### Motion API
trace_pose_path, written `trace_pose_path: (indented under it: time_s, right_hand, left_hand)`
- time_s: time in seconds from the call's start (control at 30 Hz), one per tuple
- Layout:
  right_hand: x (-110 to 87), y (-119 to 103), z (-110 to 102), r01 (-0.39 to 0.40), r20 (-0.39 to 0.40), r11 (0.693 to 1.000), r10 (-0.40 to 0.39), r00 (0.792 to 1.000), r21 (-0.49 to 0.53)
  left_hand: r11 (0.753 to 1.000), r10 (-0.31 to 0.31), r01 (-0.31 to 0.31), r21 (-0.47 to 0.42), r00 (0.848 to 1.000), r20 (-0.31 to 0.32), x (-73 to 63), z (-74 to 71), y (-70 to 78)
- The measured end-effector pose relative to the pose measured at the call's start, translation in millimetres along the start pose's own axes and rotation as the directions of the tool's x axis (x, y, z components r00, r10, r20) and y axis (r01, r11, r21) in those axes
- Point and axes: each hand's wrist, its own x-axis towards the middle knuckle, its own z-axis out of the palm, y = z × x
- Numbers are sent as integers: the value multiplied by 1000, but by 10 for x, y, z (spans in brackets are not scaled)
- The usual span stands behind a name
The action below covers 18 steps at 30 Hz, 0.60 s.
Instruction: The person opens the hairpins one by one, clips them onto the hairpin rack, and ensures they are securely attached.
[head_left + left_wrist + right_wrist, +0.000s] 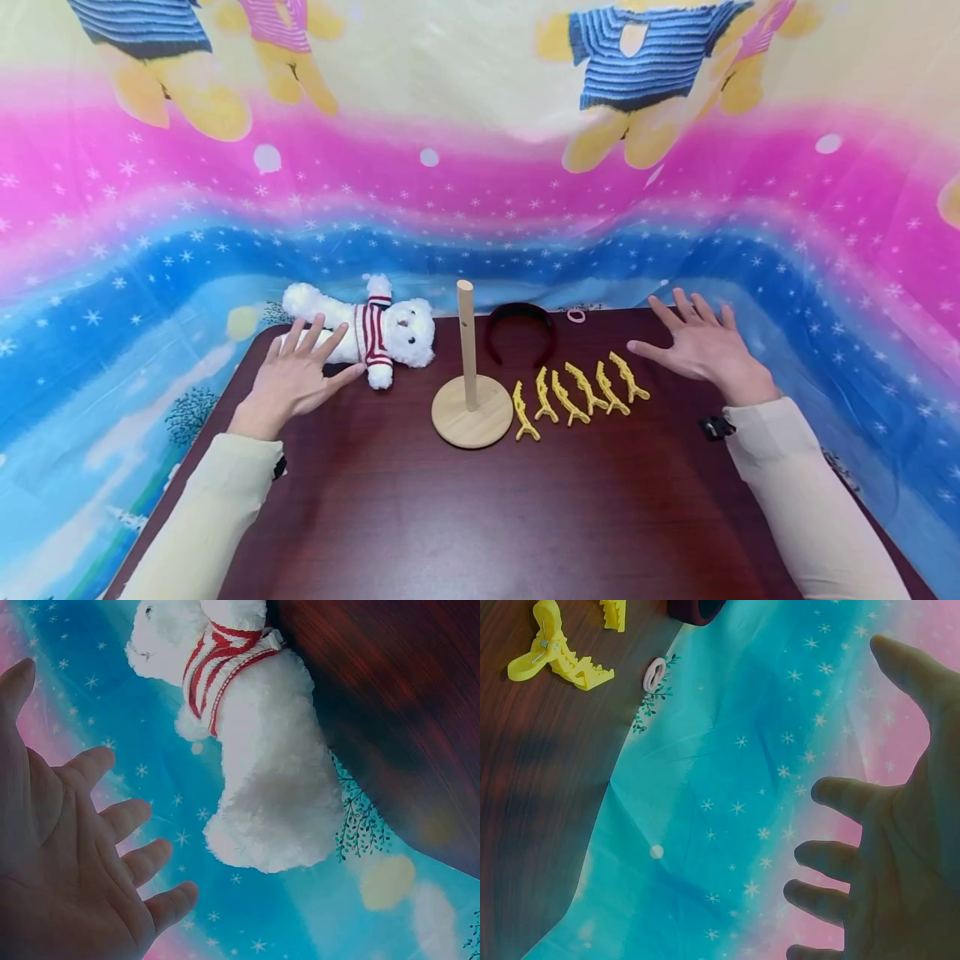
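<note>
My left hand [294,379] is spread with straight fingers, nearest a white teddy bear [372,333] in a red-striped sweater; the left wrist view shows a gap between them. The bear lies on its back, head to the right. My right hand [701,350], fingers also spread, holds nothing and hovers right of several yellow hair clips [579,387]. These lie in a slanted row beside a round-based wooden stand [468,350] with an upright post. Behind the clips are a dark red headband [519,309] and a small pale pink hair tie [576,316].
Everything stands on a dark reddish-brown table [480,517]. A printed cloth [480,192] with snowflakes and bears hangs close behind the table's back edge and along both sides. The post rises between the bear and the clips.
</note>
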Motion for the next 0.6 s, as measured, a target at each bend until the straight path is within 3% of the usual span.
trace_pose_path:
  time_s: [0.6]
  right_hand:
    - [20,25,63,63,-9,998,-63,998,18]
  left_hand:
    - [998,56,-56,-9,998,-9,5,95,71]
